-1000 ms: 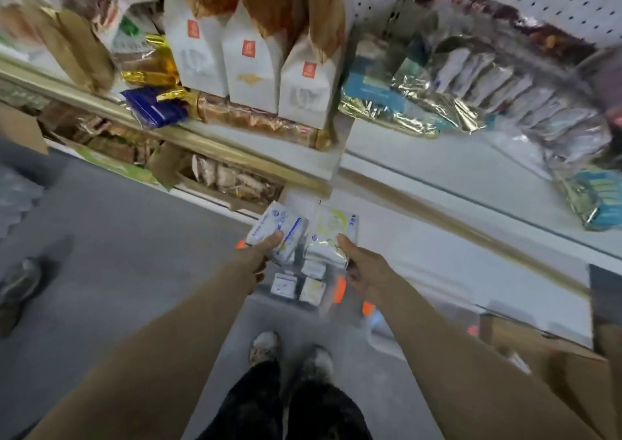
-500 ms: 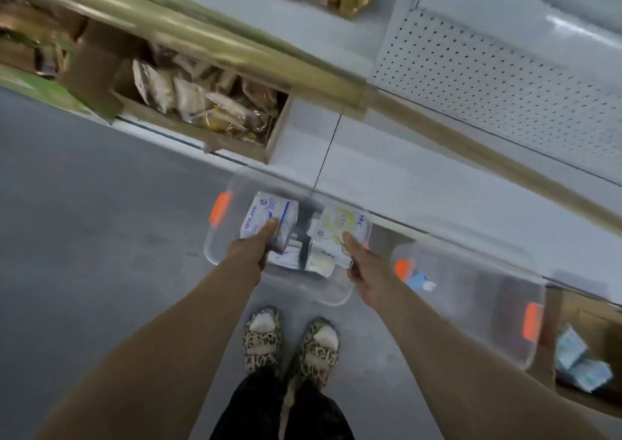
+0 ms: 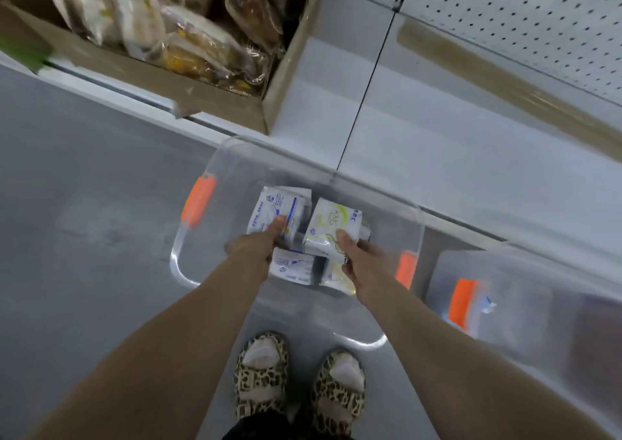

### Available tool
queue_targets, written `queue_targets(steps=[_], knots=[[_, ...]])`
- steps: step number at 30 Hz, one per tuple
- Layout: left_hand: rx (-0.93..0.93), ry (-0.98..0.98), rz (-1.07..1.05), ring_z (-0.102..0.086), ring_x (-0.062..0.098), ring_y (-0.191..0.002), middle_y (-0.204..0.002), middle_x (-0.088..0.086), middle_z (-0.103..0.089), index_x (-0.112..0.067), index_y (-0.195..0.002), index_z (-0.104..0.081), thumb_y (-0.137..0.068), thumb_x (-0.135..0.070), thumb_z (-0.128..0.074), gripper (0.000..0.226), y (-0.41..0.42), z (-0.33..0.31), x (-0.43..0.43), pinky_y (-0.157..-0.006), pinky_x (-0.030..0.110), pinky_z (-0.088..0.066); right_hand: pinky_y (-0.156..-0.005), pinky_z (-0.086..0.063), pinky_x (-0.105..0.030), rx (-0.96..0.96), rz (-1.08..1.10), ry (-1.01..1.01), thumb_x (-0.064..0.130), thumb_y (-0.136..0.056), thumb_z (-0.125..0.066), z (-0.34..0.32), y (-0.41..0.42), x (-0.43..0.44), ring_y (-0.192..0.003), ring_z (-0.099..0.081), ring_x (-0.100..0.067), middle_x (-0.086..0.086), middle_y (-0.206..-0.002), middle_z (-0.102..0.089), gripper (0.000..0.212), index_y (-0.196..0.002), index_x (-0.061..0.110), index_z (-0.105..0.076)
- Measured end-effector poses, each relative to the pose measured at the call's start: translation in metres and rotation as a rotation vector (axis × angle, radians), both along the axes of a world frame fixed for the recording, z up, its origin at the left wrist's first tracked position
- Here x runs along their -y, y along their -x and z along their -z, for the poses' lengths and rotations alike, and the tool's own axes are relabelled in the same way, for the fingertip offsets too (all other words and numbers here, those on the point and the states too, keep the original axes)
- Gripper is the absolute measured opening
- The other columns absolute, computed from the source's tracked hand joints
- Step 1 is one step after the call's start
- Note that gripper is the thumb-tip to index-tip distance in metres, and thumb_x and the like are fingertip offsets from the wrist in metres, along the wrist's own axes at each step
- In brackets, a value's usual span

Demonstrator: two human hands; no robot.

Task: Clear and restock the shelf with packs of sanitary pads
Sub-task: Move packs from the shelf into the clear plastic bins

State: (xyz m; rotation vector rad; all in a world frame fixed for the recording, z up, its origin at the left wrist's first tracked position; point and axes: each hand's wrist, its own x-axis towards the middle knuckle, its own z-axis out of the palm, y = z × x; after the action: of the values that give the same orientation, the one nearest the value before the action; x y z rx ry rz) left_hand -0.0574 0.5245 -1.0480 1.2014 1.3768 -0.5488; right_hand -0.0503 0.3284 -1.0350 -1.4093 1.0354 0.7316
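My left hand [image 3: 257, 249] grips a white pad pack with blue print [image 3: 274, 212]. My right hand [image 3: 360, 261] grips a white pad pack with yellow-green print [image 3: 331, 226]. Both packs are held low inside a clear plastic bin [image 3: 198, 273] with orange latches that stands on the floor. Under them in the bin lie another blue-print pack [image 3: 292, 266] and a yellow-print pack [image 3: 336, 276], partly hidden by my hands. The white bottom shelf [image 3: 454, 156] runs behind the bin.
A second clear bin with an orange latch [image 3: 464, 296] stands on the floor to the right. A cardboard box of bagged goods [image 3: 188, 79] sits on the shelf at upper left. My feet in leopard-print slippers [image 3: 299, 379] stand just behind the bin on grey floor.
Both hands have come down from in front of the shelves into the clear bin, still holding the two packs. The view has tipped downward, so the upper shelves are out of sight.
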Motion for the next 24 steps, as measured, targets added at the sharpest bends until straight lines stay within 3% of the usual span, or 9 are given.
queue_targets(steps=[2, 5, 8, 11, 16, 19, 21, 24], knots=[[0.025, 0.039, 0.015, -0.064, 0.024, -0.083, -0.093, 0.008, -0.065, -0.006, -0.097, -0.067, -0.06, -0.062, -0.087, 0.071, -0.002, 0.014, -0.001, -0.086, 0.043, -0.058, -0.076, -0.05, -0.024, 0.019, 0.0, 0.004, 0.04, -0.077, -0.085, 0.013, -0.003, -0.001, -0.068, -0.053, -0.01, 0.006, -0.081, -0.069, 0.029, -0.095, 0.02, -0.075], [0.07, 0.109, 0.056, -0.071, 0.025, -0.089, -0.094, 0.008, -0.074, -0.01, -0.088, -0.07, -0.04, -0.07, -0.09, 0.08, 0.001, 0.023, -0.003, -0.092, 0.045, -0.055, -0.073, -0.048, -0.023, 0.059, 0.0, -0.022, 0.04, -0.078, -0.085, 0.024, -0.004, -0.002, -0.072, -0.059, -0.007, 0.009, -0.085, -0.071, 0.035, -0.106, 0.02, -0.075], [0.132, 0.17, 0.05, -0.059, 0.013, -0.073, -0.082, 0.002, -0.066, -0.011, -0.09, -0.066, -0.075, -0.044, -0.084, 0.04, 0.012, 0.025, 0.0, -0.087, 0.03, -0.052, -0.071, -0.046, -0.022, 0.095, 0.083, -0.036, 0.037, -0.081, -0.083, 0.028, -0.004, 0.0, -0.066, -0.057, -0.004, 0.013, -0.074, -0.066, 0.029, -0.101, 0.019, -0.072], [0.129, 0.243, 0.039, -0.051, 0.01, -0.068, -0.076, -0.001, -0.067, -0.016, -0.091, -0.069, -0.081, -0.032, -0.08, 0.022, 0.027, 0.02, 0.01, -0.073, 0.025, -0.046, -0.067, -0.045, -0.021, 0.097, 0.144, -0.005, 0.038, -0.082, -0.082, 0.027, 0.003, 0.008, -0.059, -0.05, -0.006, 0.011, -0.069, -0.059, 0.028, -0.098, 0.019, -0.071], [-0.007, 0.272, 0.056, -0.057, 0.013, -0.078, -0.083, 0.0, -0.068, -0.016, -0.093, -0.068, -0.078, -0.029, -0.084, 0.026, 0.031, 0.024, 0.013, -0.074, 0.026, -0.051, -0.077, -0.052, -0.027, -0.033, 0.147, 0.018, 0.034, -0.083, -0.082, 0.029, 0.016, 0.016, -0.065, -0.057, -0.011, 0.003, -0.083, -0.071, 0.022, -0.096, 0.019, -0.072], [-0.085, 0.34, 0.047, -0.063, 0.009, -0.073, -0.076, 0.001, -0.073, -0.007, -0.101, -0.069, -0.086, -0.018, -0.077, 0.02, 0.028, 0.027, 0.016, -0.06, 0.022, -0.052, -0.078, -0.051, -0.028, -0.026, 0.183, -0.001, 0.032, -0.085, -0.081, 0.029, 0.017, 0.014, -0.067, -0.056, -0.013, 0.0, -0.089, -0.074, 0.024, -0.101, 0.016, -0.074], [-0.111, 0.281, 0.016, -0.061, 0.008, -0.069, -0.072, 0.001, -0.071, -0.006, -0.099, -0.069, -0.088, -0.014, -0.074, 0.014, 0.028, 0.027, 0.018, -0.055, 0.021, -0.051, -0.078, -0.05, -0.028, -0.016, 0.227, -0.016, 0.033, -0.085, -0.08, 0.027, 0.019, 0.012, -0.07, -0.059, -0.012, 0.0, -0.094, -0.076, 0.023, -0.1, 0.017, -0.075], [-0.063, 0.121, -0.027, -0.064, 0.015, -0.082, -0.103, 0.004, -0.069, -0.01, -0.117, -0.064, -0.076, -0.018, -0.086, 0.047, 0.029, 0.028, 0.017, -0.064, 0.028, -0.053, -0.082, -0.052, -0.029, -0.032, 0.23, -0.036, 0.033, -0.085, -0.08, 0.03, 0.028, 0.008, -0.084, -0.065, -0.016, -0.003, -0.104, -0.077, 0.026, -0.104, 0.015, -0.075]])
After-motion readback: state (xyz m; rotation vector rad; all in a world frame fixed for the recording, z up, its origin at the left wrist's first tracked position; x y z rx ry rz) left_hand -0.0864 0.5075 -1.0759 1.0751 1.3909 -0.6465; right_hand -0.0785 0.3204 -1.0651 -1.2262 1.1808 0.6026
